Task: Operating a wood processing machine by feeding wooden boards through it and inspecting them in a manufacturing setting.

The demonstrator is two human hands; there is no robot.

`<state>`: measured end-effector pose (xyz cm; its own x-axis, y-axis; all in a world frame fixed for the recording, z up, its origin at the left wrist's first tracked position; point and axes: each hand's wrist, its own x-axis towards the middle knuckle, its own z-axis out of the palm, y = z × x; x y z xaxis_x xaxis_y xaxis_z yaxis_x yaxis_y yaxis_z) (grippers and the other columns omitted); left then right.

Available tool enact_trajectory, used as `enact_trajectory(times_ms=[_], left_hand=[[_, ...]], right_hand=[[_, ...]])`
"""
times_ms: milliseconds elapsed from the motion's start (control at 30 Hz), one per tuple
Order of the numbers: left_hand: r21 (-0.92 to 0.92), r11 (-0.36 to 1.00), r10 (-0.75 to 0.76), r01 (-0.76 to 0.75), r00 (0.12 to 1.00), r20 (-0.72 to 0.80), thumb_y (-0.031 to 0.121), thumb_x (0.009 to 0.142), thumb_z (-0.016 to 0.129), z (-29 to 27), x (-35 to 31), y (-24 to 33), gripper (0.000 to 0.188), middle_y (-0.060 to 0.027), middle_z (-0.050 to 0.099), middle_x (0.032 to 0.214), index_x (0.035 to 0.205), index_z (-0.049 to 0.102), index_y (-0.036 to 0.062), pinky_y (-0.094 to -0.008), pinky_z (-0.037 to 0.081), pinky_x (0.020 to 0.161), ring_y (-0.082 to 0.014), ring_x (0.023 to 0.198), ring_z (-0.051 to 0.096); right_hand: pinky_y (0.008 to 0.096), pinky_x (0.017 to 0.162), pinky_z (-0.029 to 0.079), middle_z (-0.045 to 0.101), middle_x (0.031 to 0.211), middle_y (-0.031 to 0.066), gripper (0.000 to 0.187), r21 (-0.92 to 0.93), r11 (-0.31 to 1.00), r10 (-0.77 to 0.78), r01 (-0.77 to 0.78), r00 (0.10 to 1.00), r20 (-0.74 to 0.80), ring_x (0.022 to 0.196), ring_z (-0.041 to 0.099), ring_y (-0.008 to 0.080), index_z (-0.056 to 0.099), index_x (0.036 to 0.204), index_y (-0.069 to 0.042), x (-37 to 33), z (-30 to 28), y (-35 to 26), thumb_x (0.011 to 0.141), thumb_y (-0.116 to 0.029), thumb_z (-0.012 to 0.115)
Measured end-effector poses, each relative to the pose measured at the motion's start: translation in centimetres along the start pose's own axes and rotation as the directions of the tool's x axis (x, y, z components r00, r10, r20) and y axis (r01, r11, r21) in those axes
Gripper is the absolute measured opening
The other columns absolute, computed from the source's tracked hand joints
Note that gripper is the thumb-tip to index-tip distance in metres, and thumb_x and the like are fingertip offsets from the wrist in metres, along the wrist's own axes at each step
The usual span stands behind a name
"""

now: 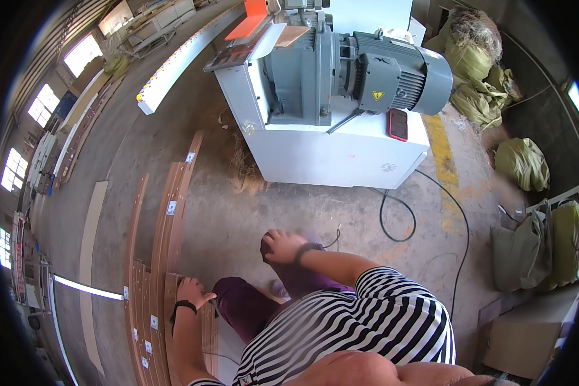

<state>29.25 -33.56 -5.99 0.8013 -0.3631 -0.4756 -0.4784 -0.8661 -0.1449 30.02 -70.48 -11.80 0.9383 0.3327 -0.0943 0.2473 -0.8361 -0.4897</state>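
My left hand [193, 294] lies on the near end of a stack of long brown boards [167, 238], its thumb stretched out toward my knee and its fingers flat on the wood. Small white labels are stuck on several boards. On my right knee, in purple trousers [238, 302], rests my right hand [283, 247] with its fingers spread over the cloth and nothing held. A dark band circles each wrist.
Ahead stands a white machine base [328, 154] carrying a large grey electric motor [392, 74], with a phone [397, 124] on its edge. A black cable [413, 219] loops over the floor. Stuffed sacks [521, 164] and a cardboard box [524, 338] are at the right.
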Motion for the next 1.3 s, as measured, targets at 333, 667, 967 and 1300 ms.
enact_trajectory(times_ms=[333,667,967,1300], left_hand=[[-0.059,0.996,-0.066,0.059,0.991,-0.116,0.052,0.071,0.068,1.0,-1.7,0.9,0.066,-0.0132,0.05,0.121,0.117,0.054,0.0073,-0.0435,0.032,0.102,-0.0299,0.119,0.04],[-0.488,0.872,-0.08,-0.031,0.976,-0.204,0.039,0.08,0.065,2.6,-3.3,15.8,0.054,-0.0189,0.024,0.145,0.127,0.048,0.0181,-0.0548,0.02,0.106,-0.0405,0.135,0.017],[-0.589,0.804,-0.106,-0.081,0.955,-0.276,0.037,0.081,0.066,5.0,-6.7,17.1,0.056,-0.0177,0.016,0.149,0.13,0.047,0.0187,-0.0567,0.016,0.107,-0.0462,0.136,0.004],[-0.537,0.843,-0.183,0.015,0.948,-0.261,0.039,0.081,0.065,5.6,-7.2,17.6,0.056,-0.0113,0.017,0.15,0.131,0.045,0.0226,-0.059,0.014,0.106,-0.0411,0.137,0.007]], right_hand=[[0.044,0.092,0.042,0.047,0.119,0.0152,0.051,-0.066,0.997,-0.038,0.034,0.997,-0.063,0.114,0.047,0.033,0.049,0.12,-0.007,-0.2,0.4,0.0,0.079,-0.037,0.056],[0.0471,0.093,0.042,0.042,0.128,0.0163,0.059,-0.096,0.995,-0.025,0.024,1.0,-0.014,0.12,0.041,0.0347,0.046,0.128,-0.011,0.0,0.6,0.0,0.078,-0.041,0.057],[0.05,0.097,0.04,0.033,0.142,0.016,0.046,-0.032,0.999,-0.023,0.031,0.978,0.209,0.127,0.035,0.0351,0.056,0.123,-0.027,0.2,-1.4,0.1,0.078,-0.039,0.056],[0.0447,0.078,0.044,0.057,0.099,0.0067,0.017,-0.245,0.953,-0.19,0.18,0.981,-0.021,0.101,0.052,0.0259,0.064,0.09,-0.011,2.8,1.5,0.2,0.076,-0.019,0.056]])
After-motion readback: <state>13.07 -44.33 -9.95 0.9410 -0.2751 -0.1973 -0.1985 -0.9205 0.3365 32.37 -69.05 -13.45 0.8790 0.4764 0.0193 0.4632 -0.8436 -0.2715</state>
